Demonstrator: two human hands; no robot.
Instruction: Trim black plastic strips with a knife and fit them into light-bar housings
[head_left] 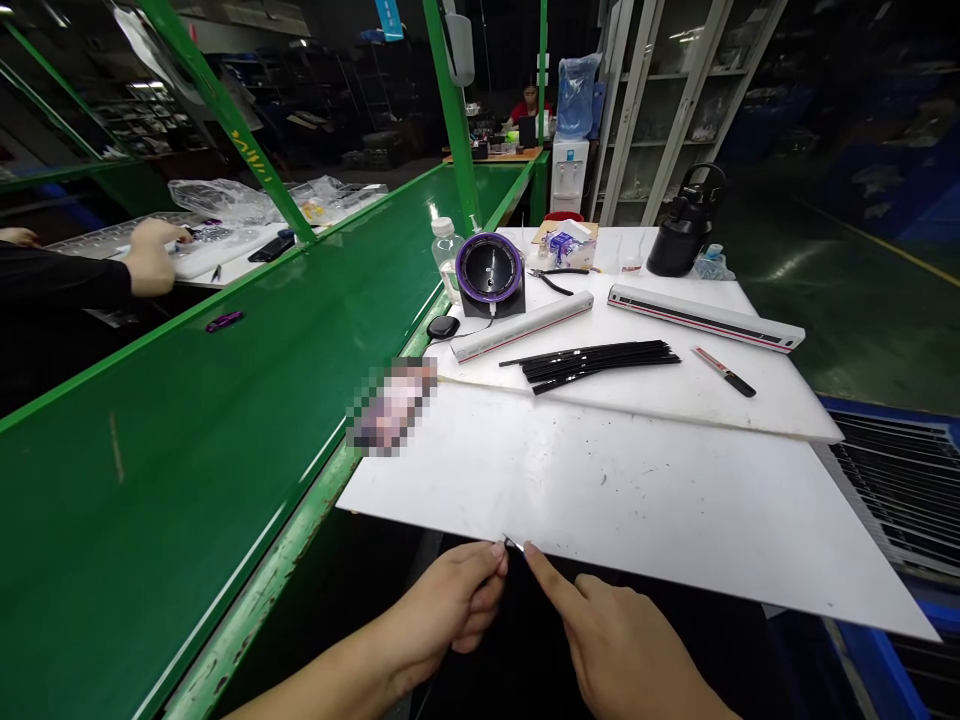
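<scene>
My two hands pinched one thin sliver [513,543] at the white surface's [637,490] near edge: left hand [457,600] gripping it, right hand [600,630] touching by forefinger. Two long white bars [521,327] lay beyond.

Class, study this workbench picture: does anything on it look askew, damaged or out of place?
Nothing is spilled or broken. The upper white board lies skewed across the lower white board, whose near edge juts past the bench. The black strips fan out loosely. Both hands pinch a tiny sliver.
</scene>
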